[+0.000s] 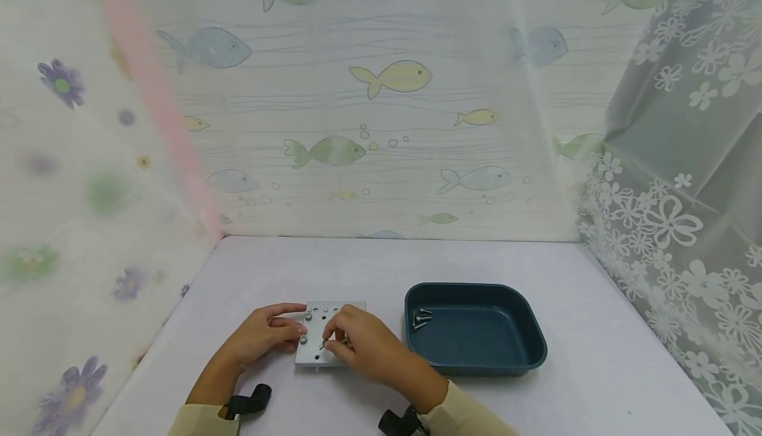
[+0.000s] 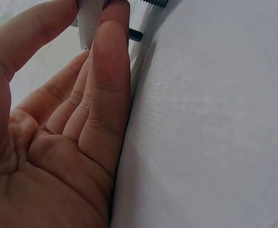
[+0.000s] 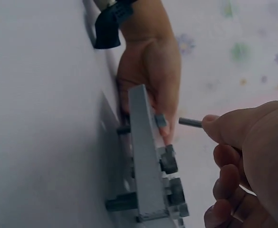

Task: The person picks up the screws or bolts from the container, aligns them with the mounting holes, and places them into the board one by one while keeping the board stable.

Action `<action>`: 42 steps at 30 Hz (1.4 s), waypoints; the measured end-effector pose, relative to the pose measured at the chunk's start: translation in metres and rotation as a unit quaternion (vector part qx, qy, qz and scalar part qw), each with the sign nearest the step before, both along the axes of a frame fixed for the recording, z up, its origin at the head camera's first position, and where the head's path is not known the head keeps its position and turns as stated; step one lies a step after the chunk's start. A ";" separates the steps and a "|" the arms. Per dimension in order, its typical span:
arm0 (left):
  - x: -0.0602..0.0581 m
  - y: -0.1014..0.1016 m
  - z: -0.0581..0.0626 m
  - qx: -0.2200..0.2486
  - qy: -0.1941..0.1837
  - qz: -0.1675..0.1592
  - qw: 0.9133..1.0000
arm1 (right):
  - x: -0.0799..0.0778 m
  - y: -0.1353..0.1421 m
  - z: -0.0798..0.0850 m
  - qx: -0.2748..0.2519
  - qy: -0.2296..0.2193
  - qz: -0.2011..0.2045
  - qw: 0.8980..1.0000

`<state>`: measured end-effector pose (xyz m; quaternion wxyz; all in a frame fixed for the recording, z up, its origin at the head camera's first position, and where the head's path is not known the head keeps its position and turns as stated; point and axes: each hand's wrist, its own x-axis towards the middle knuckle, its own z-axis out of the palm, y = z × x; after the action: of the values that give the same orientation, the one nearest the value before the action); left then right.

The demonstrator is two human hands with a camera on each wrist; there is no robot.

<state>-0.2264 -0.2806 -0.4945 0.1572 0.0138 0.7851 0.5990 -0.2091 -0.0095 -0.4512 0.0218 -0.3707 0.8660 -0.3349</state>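
Note:
A light metal plate (image 1: 309,351) with several holes and bolts lies in front of me, left of the tray. My left hand (image 1: 262,335) grips its left edge, the thumb on one side and fingers on the other in the left wrist view. Bolt ends (image 2: 136,34) stick out below the plate. Above the plate, my right hand (image 1: 374,351) pinches a thin metal shaft (image 3: 191,122) between thumb and fingertip; its other end is hidden in the fingers. The right wrist view shows the shaft apart from the plate, with bolt heads (image 3: 168,161) standing on the plate's upper face.
A dark blue tray (image 1: 488,333) stands to the right, close by my right forearm. Several small screws (image 1: 421,318) lie at its left end. White cloth (image 1: 286,264) covers the table, and patterned curtains (image 1: 381,118) hang behind and on both sides.

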 end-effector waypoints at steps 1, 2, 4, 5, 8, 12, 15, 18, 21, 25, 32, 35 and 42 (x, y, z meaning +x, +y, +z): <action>0.000 0.000 0.000 0.001 -0.001 0.000 1.000 | 0.001 -0.001 -0.001 0.000 -0.001 -0.002 1.000; 0.000 0.000 0.000 0.002 -0.001 0.000 1.000 | 0.001 -0.002 -0.002 0.000 -0.001 -0.004 1.000; 0.000 -0.001 0.000 0.004 -0.002 -0.001 1.000 | 0.002 -0.004 -0.003 0.000 -0.005 -0.007 1.000; -0.001 -0.001 0.000 0.005 -0.002 -0.001 1.000 | 0.002 -0.005 -0.004 0.001 -0.006 -0.009 1.000; 0.000 -0.001 0.001 0.008 0.000 -0.003 1.000 | 0.003 -0.007 -0.007 0.006 0.001 -0.010 1.000; 0.000 -0.002 0.000 0.010 0.005 -0.006 1.000 | 0.003 -0.010 -0.012 0.012 0.019 -0.008 1.000; 0.000 -0.002 0.000 0.010 0.006 -0.007 1.000 | 0.004 -0.011 -0.015 0.008 0.034 -0.008 0.999; -0.001 -0.002 0.000 0.011 0.006 -0.006 1.000 | 0.005 -0.012 -0.018 -0.005 0.051 -0.008 0.999; -0.001 -0.002 0.001 0.009 0.006 -0.005 1.000 | 0.006 -0.013 -0.020 -0.015 0.071 -0.007 0.997; 0.000 -0.001 0.000 0.004 0.005 0.000 1.000 | 0.008 -0.016 -0.025 -0.024 0.094 -0.013 0.995; -0.001 -0.002 -0.005 -0.004 0.000 0.003 1.000 | 0.012 -0.019 -0.031 -0.038 0.094 -0.027 0.994; -0.002 -0.002 -0.006 0.000 0.004 -0.001 1.000 | 0.013 -0.019 -0.031 -0.041 0.101 -0.031 0.994; -0.004 -0.003 -0.006 0.006 0.006 -0.004 1.000 | 0.011 -0.020 -0.032 -0.017 0.118 -0.034 0.992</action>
<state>-0.2305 -0.2838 -0.5009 0.1545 0.0212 0.7824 0.6029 -0.1978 -0.0296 -0.4831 -0.0983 -0.3779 0.8690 -0.3040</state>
